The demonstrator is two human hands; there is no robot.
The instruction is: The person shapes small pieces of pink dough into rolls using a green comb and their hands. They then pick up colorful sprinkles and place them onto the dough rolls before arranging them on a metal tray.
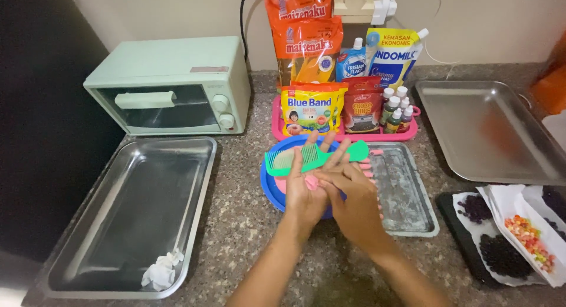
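Left hand [306, 186] holding green comb [312, 157], right hand [354, 195] pressing pink dough [311, 182]

Two bare forearms, no sleeves, left hand [306, 192], right hand [354, 198] — no rings, no watch
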